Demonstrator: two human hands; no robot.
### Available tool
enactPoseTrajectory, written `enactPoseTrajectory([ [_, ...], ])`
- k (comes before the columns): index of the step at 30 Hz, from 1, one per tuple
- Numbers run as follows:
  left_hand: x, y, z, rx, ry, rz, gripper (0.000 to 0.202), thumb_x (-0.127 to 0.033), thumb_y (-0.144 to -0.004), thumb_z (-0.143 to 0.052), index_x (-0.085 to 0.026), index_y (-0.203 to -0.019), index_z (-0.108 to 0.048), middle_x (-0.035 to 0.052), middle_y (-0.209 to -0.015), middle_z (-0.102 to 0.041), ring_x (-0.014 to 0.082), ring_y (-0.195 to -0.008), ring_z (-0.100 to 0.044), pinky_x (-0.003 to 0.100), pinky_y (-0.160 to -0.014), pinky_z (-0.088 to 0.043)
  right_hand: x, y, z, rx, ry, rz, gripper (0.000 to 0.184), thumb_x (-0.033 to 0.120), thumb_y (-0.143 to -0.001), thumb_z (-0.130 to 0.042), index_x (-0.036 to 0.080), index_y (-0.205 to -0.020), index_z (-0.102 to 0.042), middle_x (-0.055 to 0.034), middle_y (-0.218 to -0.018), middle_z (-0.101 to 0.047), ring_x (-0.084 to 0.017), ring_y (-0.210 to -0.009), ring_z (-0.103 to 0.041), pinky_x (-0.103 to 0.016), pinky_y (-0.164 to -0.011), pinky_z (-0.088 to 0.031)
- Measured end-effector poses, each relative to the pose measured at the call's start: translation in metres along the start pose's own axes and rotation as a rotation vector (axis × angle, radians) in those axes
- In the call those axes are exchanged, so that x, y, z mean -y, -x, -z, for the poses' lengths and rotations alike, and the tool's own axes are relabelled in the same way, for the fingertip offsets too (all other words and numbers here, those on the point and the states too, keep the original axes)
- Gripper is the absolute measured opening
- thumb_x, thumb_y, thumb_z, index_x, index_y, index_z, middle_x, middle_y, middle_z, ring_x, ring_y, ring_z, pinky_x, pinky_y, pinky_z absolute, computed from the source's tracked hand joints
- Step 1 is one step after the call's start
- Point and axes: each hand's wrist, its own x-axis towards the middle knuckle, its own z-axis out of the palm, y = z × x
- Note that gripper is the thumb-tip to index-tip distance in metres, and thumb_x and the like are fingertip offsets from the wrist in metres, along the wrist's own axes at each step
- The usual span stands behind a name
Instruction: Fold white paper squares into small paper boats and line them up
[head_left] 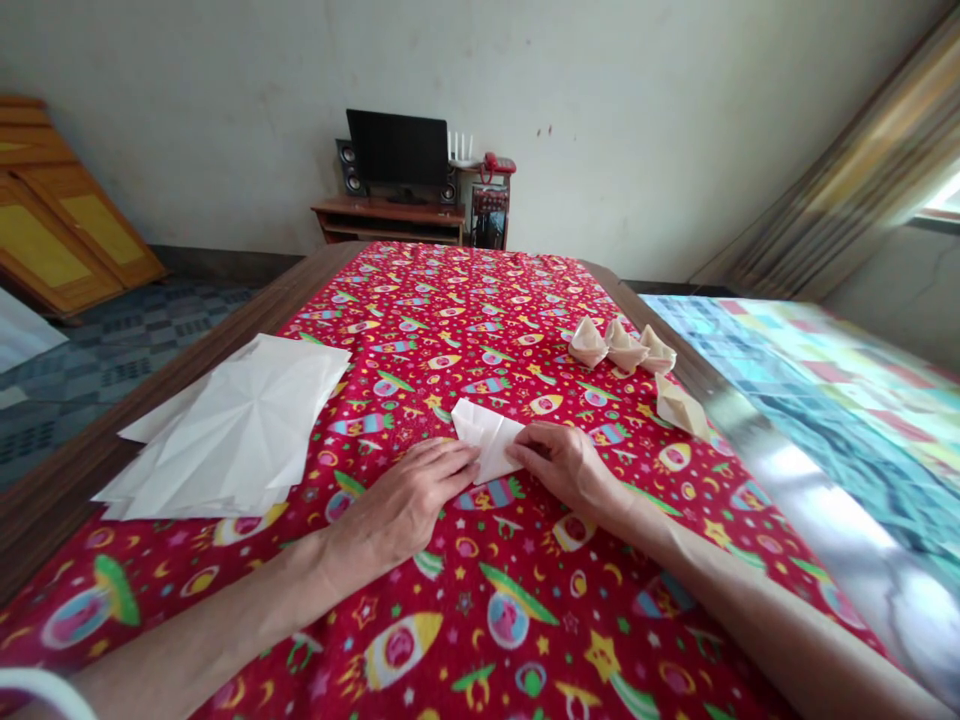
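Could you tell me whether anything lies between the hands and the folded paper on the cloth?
Nothing visible does: left hand and right hand both touch the folded paper. The paper stack lies off to the left, the folded pieces at the far right.

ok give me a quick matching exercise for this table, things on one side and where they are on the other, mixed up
Things:
1. small folded paper
2. stack of creased sheets
3. finished folded shapes
4. black monitor

Places:
a. on the wooden desk by the far wall
b. near the right edge of the tablecloth
c. under the fingertips of the left hand and right hand
d. on the left side of the table

Pairs: 1-c, 2-d, 3-b, 4-a
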Motion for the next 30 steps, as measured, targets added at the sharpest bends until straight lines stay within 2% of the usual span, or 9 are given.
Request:
enactPoseTrajectory([
  [13, -0.001, 0.000, 0.000, -0.004, 0.025, 0.006, 0.042, -0.006, -0.087, -0.037, -0.012, -0.125, -0.054, 0.0097, -0.130, -0.055, 0.0200, -0.124, -0.044, 0.040, -0.107, -0.039, -0.002, -0.010, -0.009, -0.046, 0.235, 0.116, 0.018, 0.032, -0.086, -0.058, 0.019, -0.074, -0.059, -0.0002, -0.071, -0.059, -0.012, -0.067, -0.053, -0.022, -0.061, -0.033],
  [22, -0.002, -0.001, -0.003, -0.041, 0.055, 0.017, 0.047, -0.004, -0.087, -0.035, -0.015, -0.131, -0.049, 0.0090, -0.129, -0.055, 0.0203, -0.122, -0.045, 0.041, -0.104, -0.042, -0.003, -0.009, -0.010, -0.027, 0.233, 0.123, 0.018, 0.032, -0.088, -0.056, 0.019, -0.075, -0.056, 0.0001, -0.073, -0.059, -0.012, -0.069, -0.053, -0.022, -0.062, -0.033],
  [30, -0.009, -0.001, 0.002, 0.090, 0.013, 0.033, 0.056, 0.000, -0.083, -0.035, -0.016, -0.137, -0.041, 0.0079, -0.136, -0.050, 0.0208, -0.127, -0.041, 0.043, -0.108, -0.036, -0.001, -0.009, -0.009, -0.006, 0.250, 0.110, 0.019, 0.033, -0.089, -0.054, 0.019, -0.077, -0.057, -0.0011, -0.075, -0.060, -0.013, -0.069, -0.053, -0.023, -0.062, -0.033],
])
